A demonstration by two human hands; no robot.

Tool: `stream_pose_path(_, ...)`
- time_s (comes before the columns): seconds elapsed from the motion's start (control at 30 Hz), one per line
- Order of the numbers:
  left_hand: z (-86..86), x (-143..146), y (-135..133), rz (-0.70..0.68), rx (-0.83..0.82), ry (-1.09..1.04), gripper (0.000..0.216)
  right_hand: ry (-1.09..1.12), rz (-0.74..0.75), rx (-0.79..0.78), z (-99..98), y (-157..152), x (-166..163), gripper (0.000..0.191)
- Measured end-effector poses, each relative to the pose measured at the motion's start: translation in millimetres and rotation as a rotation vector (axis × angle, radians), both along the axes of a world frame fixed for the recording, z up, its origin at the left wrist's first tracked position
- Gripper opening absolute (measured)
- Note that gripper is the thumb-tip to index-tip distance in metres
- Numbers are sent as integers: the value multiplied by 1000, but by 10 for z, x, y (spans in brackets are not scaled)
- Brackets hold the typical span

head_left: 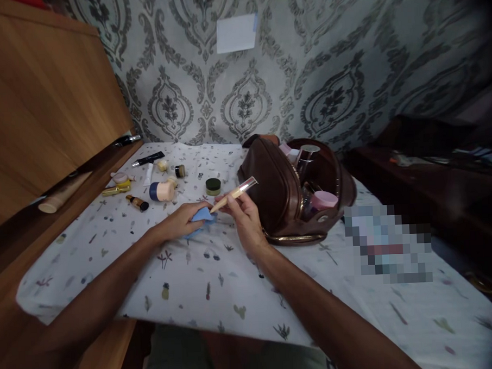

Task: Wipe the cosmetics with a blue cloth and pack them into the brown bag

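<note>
My left hand [182, 220] is closed on a light blue cloth [203, 214], a corner of which hangs to the table. My right hand [245, 220] pinches a slim beige cosmetic tube [232, 196] with a shiny silver cap, tilted up to the right. The tube's lower tip meets the cloth. Just beyond the hands stands a round dark green jar [213, 186]. Right beside my right hand, a brown leather bag [270, 178] lies unzipped, with a pink-lidded container [324, 199] and a silver-capped bottle [306, 155] inside.
At left lie a navy and peach bottle [161, 191], a small dark-capped bottle [137, 203], a gold tube [116, 189], a black tube [148, 159] and a small jar [180, 171]. A wooden cabinet [54, 78] borders the left; a patterned wall [201, 99] stands behind. A pixelated patch covers something at right.
</note>
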State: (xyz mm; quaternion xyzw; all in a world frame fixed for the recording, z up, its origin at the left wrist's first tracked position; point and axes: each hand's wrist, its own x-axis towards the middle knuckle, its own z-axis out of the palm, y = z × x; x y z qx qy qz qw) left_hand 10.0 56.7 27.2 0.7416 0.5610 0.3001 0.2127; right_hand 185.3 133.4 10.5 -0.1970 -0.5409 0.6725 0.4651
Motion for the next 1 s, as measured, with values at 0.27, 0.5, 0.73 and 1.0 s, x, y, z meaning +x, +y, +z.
stream_pose_path(0.27,8,-65,10,244,47,-221,35,-160,97,-38,-33,-22,7,45)
stream_pose_path(0.5,37,-19,-13,305,92,-493,50,-278,254,-42,-57,-55,-12,47)
stream_pose_path(0.73,24,-41,23,297,80,-565,38,-281,230,163,-64,-36,-7,32)
stream_pose_path(1.0,28,-61,23,321,45,-494,38,-503,22,461,-82,-72,31,21)
